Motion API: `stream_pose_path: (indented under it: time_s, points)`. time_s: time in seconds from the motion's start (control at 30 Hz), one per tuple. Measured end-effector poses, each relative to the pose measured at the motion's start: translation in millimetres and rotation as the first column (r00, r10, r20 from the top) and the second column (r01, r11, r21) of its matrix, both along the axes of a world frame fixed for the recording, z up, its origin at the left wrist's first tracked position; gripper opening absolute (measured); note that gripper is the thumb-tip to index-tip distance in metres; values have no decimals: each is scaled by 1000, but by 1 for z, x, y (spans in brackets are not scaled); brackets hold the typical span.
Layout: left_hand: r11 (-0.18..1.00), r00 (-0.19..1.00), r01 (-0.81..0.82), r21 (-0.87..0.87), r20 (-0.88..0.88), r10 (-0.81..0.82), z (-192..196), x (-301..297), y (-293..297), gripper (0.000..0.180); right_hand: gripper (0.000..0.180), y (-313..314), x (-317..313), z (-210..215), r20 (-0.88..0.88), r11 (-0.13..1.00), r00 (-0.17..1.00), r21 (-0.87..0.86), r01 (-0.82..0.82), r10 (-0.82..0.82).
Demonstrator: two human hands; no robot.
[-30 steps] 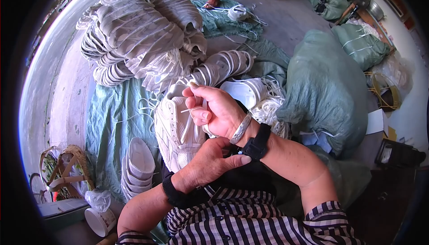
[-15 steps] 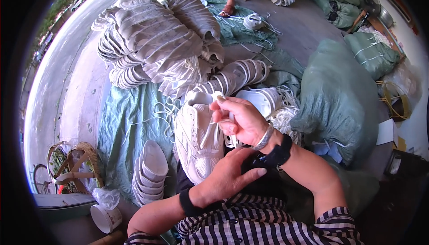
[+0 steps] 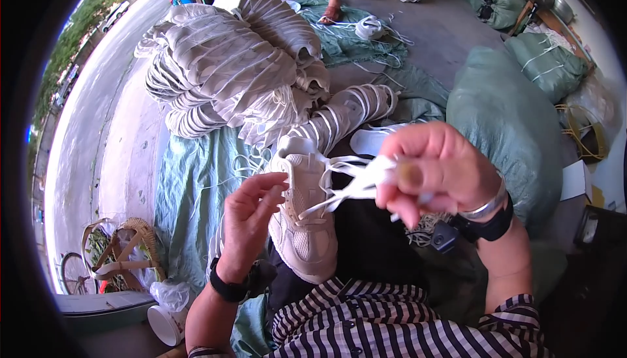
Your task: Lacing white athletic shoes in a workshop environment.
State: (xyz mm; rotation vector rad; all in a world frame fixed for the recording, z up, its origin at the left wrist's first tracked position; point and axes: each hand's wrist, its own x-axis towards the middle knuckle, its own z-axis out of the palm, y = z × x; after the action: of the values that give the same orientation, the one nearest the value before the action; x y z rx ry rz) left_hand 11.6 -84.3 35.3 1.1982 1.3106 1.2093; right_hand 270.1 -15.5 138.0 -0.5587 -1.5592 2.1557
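A white sneaker upper point(image 3: 304, 237) lies toe toward me over my dark-clothed lap, its mesh front and eyelet rows facing up. At its left eyelet edge, my left hand point(image 3: 247, 217) has thumb and fingertips closed on the shoe. Off to the right of the shoe, my right hand point(image 3: 441, 178) is raised and pinches a bunched white shoelace point(image 3: 356, 181). The lace runs in several strands from the right eyelets to that hand. Motion blurs the right fingertips and the lace there.
Ahead is a large pile of stacked white uppers point(image 3: 222, 64) on a green woven sheet point(image 3: 189, 188). A full green sack point(image 3: 506, 129) stands at right. A basket point(image 3: 134, 247) and white bucket point(image 3: 166, 325) are at lower left. Other people sit at the far edge.
My right hand has pulled away from the shoe to the right, drawing the lace out. My left hand has moved from below the shoe to its left side.
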Motion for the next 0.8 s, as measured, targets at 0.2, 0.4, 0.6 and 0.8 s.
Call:
stream_pose_path:
  time_s: [0.2, 0.4, 0.6, 0.8]
  points:
    - [939, 791, 342, -13, -535, -296, 4, 22, 9, 20, 20, -18, -5, 15, -15, 941, 974, 256, 222, -225]
    - [963, 965, 263, -57, 31, -262, -7, 15, 3, 16, 20, -27, 4, 9, -122, 890, 950, 332, 311, -287]
    - [986, 793, -168, 19, 596, 124, 21, -50, -2, 18, 22, 0, 62, -64, 109, 731, 723, 86, 677, -682]
    - [944, 736, -330, -21, 620, 271, -38, -246, 2, 9, 22, 9, 197, -172, 195, 286, 451, -544, 789, -871]
